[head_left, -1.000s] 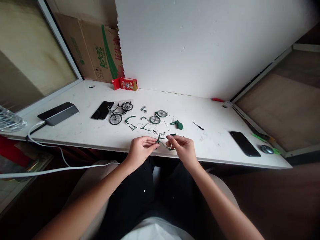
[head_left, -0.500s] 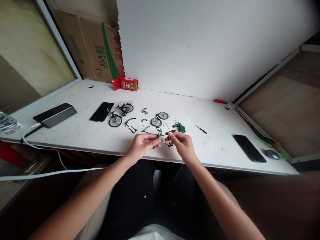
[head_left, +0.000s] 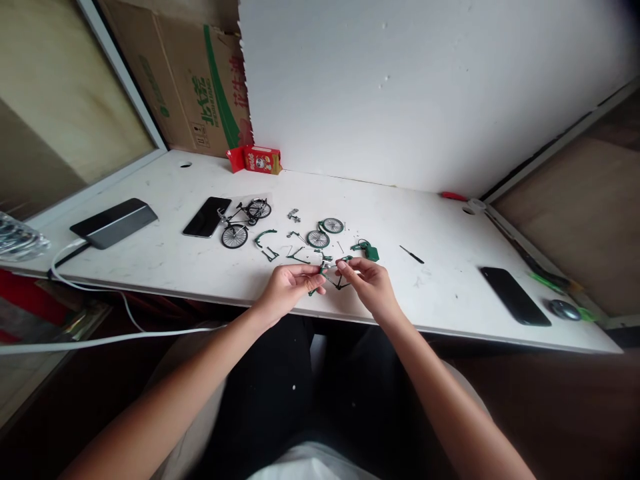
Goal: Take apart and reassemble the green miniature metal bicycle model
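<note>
A small dark green model bicycle frame (head_left: 332,281) is pinched between both hands just above the front of the white table. My left hand (head_left: 289,285) grips its left end with thumb and fingers. My right hand (head_left: 369,279) closes on its top side; the fingers partly hide the frame. Beyond them lie two spoked model wheels (head_left: 319,239) with green fenders, a curved green fender (head_left: 265,236), a small green bracket (head_left: 271,254) and a green box-like part (head_left: 371,251). Grey metal pieces (head_left: 294,215) rest farther back.
An assembled black model bicycle (head_left: 241,223) stands by a phone (head_left: 207,217) on the left. A thin screwdriver (head_left: 412,254) and another phone (head_left: 515,295) lie right. At the back sit a red box (head_left: 263,160) and a cardboard carton (head_left: 190,100). A white cable (head_left: 100,341) crosses the left.
The view has shifted slightly, so the table things appear displaced. Both hands keep their hold on the frame with hardly any change in pose.
</note>
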